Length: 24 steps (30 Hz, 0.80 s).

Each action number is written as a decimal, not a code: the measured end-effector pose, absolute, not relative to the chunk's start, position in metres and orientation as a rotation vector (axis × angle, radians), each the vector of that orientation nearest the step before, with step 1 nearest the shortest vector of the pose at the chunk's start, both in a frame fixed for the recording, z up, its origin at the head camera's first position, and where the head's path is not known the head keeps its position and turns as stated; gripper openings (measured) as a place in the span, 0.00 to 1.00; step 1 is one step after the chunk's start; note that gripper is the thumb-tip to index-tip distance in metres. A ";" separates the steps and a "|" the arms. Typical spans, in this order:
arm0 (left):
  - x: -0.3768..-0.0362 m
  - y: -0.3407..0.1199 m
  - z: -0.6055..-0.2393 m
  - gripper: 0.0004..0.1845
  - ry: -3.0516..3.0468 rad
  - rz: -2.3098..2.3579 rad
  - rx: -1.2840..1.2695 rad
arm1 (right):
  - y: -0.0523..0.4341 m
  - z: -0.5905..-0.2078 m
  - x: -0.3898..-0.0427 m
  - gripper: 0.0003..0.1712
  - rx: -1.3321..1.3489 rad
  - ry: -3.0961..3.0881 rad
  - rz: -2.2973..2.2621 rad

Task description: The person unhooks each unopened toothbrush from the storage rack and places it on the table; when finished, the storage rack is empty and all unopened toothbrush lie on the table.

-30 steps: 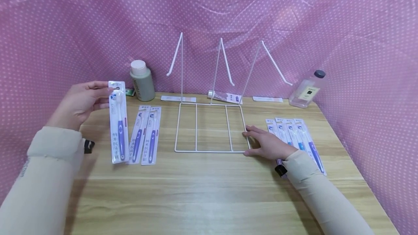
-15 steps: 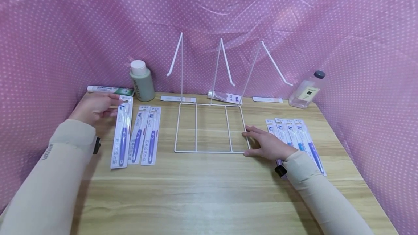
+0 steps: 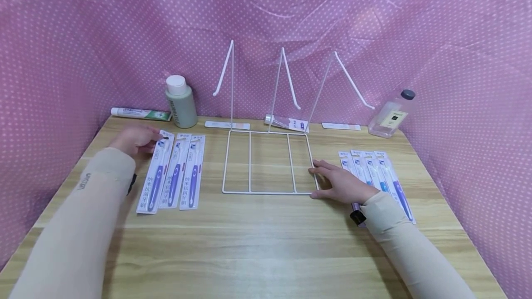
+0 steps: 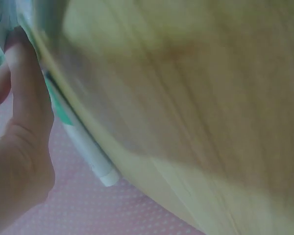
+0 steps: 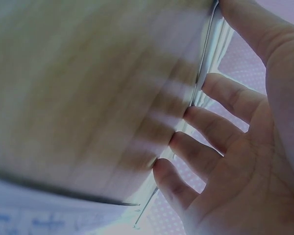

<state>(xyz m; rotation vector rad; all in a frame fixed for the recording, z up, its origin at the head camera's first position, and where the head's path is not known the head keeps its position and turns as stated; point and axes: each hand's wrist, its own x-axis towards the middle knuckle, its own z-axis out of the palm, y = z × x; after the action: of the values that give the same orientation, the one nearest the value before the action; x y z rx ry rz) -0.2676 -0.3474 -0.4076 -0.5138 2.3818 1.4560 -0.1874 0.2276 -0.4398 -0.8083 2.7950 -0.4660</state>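
In the head view, my left hand pinches the top end of a packaged toothbrush with a purple handle. Its lower end leans left beside two matching toothbrush packs lying on the table. The left wrist view shows the thumb and a finger at the edge of the pack. My right hand rests at the right side of a white wire rack. Seen from the right wrist, its spread fingertips touch along the rack's base wire. Three bent hooks rise from the rack's back.
Several toothbrush packs lie to the right, partly behind my right wrist. Along the back stand a green-grey bottle and a clear bottle. Toothpaste tubes and small white cards lie there too. Pink dotted cloth surrounds the table.
My left hand has moved right and lowered the toothbrush pack from a raised position toward the other two, tilting it. The right hand has stayed at the rack.
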 end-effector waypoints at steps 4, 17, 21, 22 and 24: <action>-0.266 -0.345 -0.414 0.20 2.457 1.409 -0.469 | 0.228 -0.440 -0.187 0.45 -0.809 2.791 -0.456; -0.262 -0.341 -0.416 0.15 2.721 1.065 -0.511 | 0.227 -0.438 -0.186 0.45 -0.798 2.792 -0.457; -0.262 -0.338 -0.413 0.13 2.745 0.978 -0.547 | 0.226 -0.438 -0.186 0.45 -0.800 2.791 -0.460; -0.262 -0.337 -0.413 0.13 2.751 0.953 -0.552 | 0.226 -0.438 -0.186 0.45 -0.802 2.790 -0.461; -0.261 -0.336 -0.411 0.12 2.750 0.928 -0.570 | 0.225 -0.438 -0.187 0.45 -0.807 2.789 -0.462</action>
<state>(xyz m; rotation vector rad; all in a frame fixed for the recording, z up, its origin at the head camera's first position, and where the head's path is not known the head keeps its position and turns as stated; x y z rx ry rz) -0.2613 -0.3362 -0.4113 -0.5702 2.7501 0.9277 -0.1866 0.2251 -0.4378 -0.8074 2.7893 -0.4621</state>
